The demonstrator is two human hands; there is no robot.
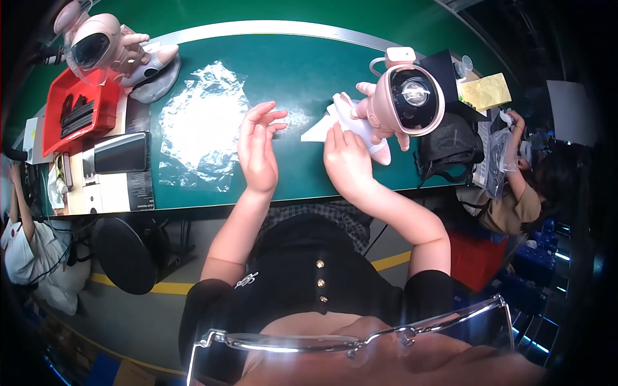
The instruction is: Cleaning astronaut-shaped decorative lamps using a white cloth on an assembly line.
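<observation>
A pink astronaut figurine (391,103) with a dark glossy visor stands on a white rocket-like base on the right half of the green table. My right hand (347,153) is closed against the near left side of that base, its fingertips partly hidden. Beside those fingers, a flat white pointed piece (313,133) sticks out; whether it belongs to the base I cannot tell. My left hand (259,149) is raised over the table with fingers apart and holds nothing. It is nearest to a crumpled clear plastic sheet (203,128) lying on its left.
At the far left stand a second astronaut figurine (106,48) and a red bin (54,122) of black parts. A dark tablet-like panel (119,154) lies nearby. On the right are a black mesh bag (447,151), a yellow packet (484,91) and a co-worker's arm (517,138).
</observation>
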